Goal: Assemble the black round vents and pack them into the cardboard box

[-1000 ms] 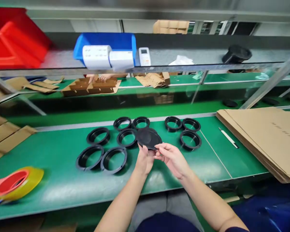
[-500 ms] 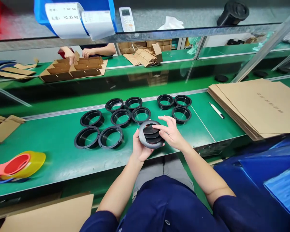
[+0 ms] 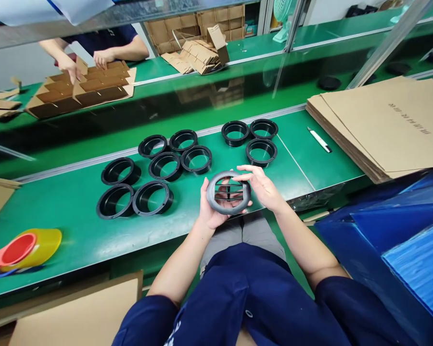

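Observation:
My left hand (image 3: 211,210) is closed around a round black air vent (image 3: 216,203) from below and the left, with its fingers showing behind the slats. The vent has a smooth grey-black outer ring, thin crosswise slats and an upright bar in the middle; light passes between the slats. At its upper right, my right hand (image 3: 265,190) has fingers stretched out, fingertips touching the ring or slats. On the green table beyond lie several black rings with flanged rims, among them one ring (image 3: 134,198) to the left and another ring (image 3: 275,153) behind my right hand.
At the left lies a tape dispenser (image 3: 34,245). A white pen-like cutter (image 3: 319,140) is beside stacked cardboard sheets (image 3: 386,127) at the right. Blue plastic bins (image 3: 382,240) stand at lower right. Across the partition, a person's hands work on a divided carton (image 3: 94,91).
The vent's slats have swung from overlapping, nearly closed, to edge-on with gaps between them. My right fingers have moved up towards the ring's edge. The camera view has tilted down.

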Action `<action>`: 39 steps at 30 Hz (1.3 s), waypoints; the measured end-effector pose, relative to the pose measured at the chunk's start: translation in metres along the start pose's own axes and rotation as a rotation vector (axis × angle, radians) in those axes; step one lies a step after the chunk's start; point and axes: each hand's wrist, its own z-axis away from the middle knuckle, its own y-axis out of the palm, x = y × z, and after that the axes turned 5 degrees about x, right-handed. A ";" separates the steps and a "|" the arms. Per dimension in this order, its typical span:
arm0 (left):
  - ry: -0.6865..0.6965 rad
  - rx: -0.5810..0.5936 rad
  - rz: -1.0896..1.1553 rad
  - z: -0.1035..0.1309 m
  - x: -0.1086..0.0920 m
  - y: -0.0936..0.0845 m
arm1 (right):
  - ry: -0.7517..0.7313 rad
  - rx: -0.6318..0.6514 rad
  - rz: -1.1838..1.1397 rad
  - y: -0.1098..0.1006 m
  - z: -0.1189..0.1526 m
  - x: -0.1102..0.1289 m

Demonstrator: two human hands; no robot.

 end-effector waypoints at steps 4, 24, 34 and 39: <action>-0.036 -0.035 0.027 -0.004 -0.001 -0.001 | -0.020 0.017 0.032 0.003 0.009 -0.004; 0.029 -0.033 -0.205 -0.027 -0.007 0.010 | -0.066 0.077 0.620 -0.017 -0.026 -0.030; 0.058 -0.098 -0.258 -0.012 -0.018 -0.011 | 0.306 -0.038 1.033 -0.045 -0.059 -0.078; 0.122 -0.182 -0.240 0.003 -0.025 -0.014 | 0.277 0.164 1.040 -0.020 -0.028 -0.048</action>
